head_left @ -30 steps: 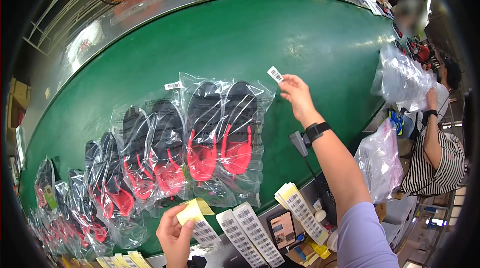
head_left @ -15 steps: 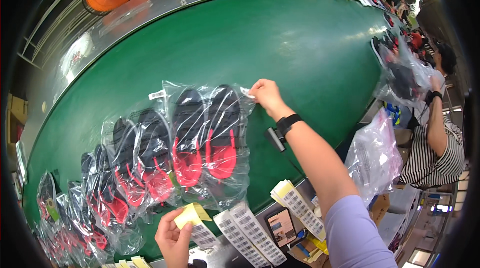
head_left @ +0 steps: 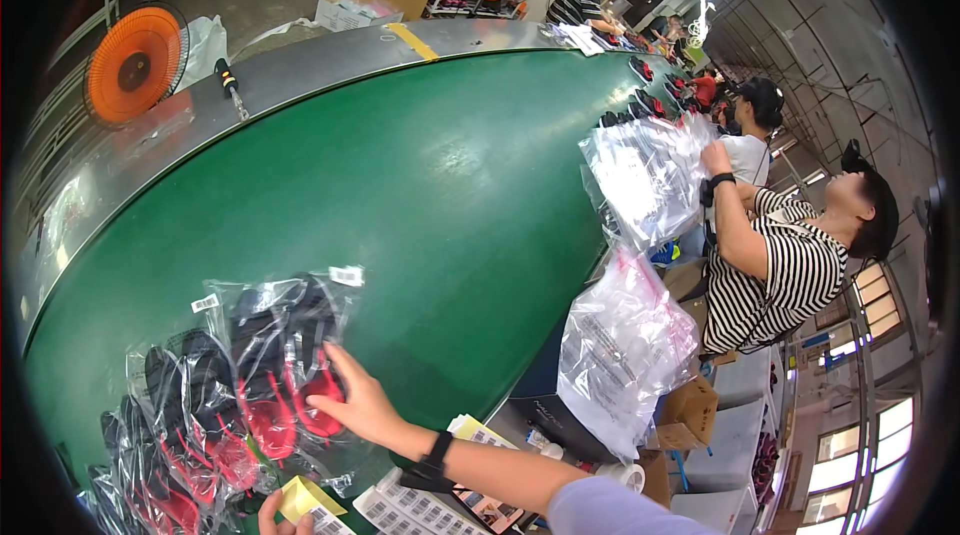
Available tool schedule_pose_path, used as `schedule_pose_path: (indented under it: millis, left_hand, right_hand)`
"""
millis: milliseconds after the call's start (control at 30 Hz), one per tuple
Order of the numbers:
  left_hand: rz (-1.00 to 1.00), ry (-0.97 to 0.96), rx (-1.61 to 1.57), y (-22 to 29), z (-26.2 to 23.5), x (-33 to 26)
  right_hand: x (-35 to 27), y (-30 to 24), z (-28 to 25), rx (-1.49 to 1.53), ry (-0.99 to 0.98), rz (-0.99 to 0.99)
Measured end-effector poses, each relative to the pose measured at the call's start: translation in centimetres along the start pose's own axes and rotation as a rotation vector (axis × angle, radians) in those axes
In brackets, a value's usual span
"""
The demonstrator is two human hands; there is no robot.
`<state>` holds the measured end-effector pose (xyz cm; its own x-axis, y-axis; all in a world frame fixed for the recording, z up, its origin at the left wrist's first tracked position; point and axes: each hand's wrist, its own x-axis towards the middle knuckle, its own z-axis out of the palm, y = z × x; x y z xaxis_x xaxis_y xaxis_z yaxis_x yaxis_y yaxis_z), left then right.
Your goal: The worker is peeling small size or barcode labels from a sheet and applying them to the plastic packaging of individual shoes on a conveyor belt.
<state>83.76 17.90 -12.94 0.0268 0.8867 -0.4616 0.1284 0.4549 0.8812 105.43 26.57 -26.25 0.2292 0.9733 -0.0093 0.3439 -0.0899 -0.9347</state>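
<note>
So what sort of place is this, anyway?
Probably a shoe-packing area in a factory or warehouse. Bagged shoes lie in a row on a long green worktop, barcode sticker sheets are at its near edge, and a co-worker stands beside clear plastic bags.

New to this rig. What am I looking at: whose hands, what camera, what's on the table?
No robot: these are a person's bare hands. A fisheye camera worn on the head looks down, so straight edges bend. On the green surface lie black-and-red shoes in clear bags, with white barcode labels at upper corners. The left hand, partly cut off, holds a yellow-backed label sheet. The right hand is open at the nearest bagged pair, gripping nothing visible. The striped top belongs to a co-worker.
</note>
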Motion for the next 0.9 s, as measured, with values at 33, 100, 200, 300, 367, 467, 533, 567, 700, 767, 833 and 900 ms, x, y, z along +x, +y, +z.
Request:
schedule_pose_path:
  millis: [33,100,200,300,367,467,533,567,700,767,833,900]
  left_hand:
    - [-0.046,-0.023,0.093,-1.0,-0.8,0.0]
    - [-0.075,-0.051,0.156,-2.6,-1.8,0.0]
    - [-0.002,-0.043,0.095,-3.1,-1.6,0.0]
    - [0.064,0.03,0.097,-1.8,-1.1,-0.2]
    - [0.088,0.062,0.132,-0.7,-0.2,-0.4]
    - [0.156,0.076,0.168,0.2,0.7,-1.0]
    - [0.191,0.089,0.14,0.6,1.0,-1.3]
    - [0.195,0.082,0.182,0.7,1.1,-1.4]
    - [0.192,0.072,0.281,1.4,1.6,-1.7]
    - [0.166,0.08,0.264,1.1,1.7,-1.6]
    - [0.132,0.112,0.159,0.8,2.2,-1.5]
    - [0.101,0.138,0.105,0.9,2.7,-1.5]
  right_hand:
    - [0.9,-0.2,0.3,-0.087,-0.018,-0.079]
    - [3.7,0.6,0.5,-0.052,-0.131,-0.086]
    - [5.5,-1.8,-0.2,-0.179,-0.236,-0.161]
    - [2.7,-6.5,-1.0,-0.177,-0.175,-0.407]
    - [-1.6,-9.1,-2.5,0.105,-0.423,-0.284]
    - [-6.3,-9.7,-2.9,0.221,-0.523,-0.377]
    - [-7.3,-9.9,-2.7,0.273,-0.466,-0.354]
    - [-7.6,-9.9,-2.7,0.296,-0.438,-0.341]
    - [-7.4,-9.3,-3.0,0.232,-0.38,-0.486]
    - [-7.4,-9.8,-3.5,0.137,-0.315,-0.631]
    - [-7.2,-9.9,-3.8,0.068,-0.287,-0.728]
    - [-7.1,-9.3,-4.1,0.035,-0.289,-0.777]
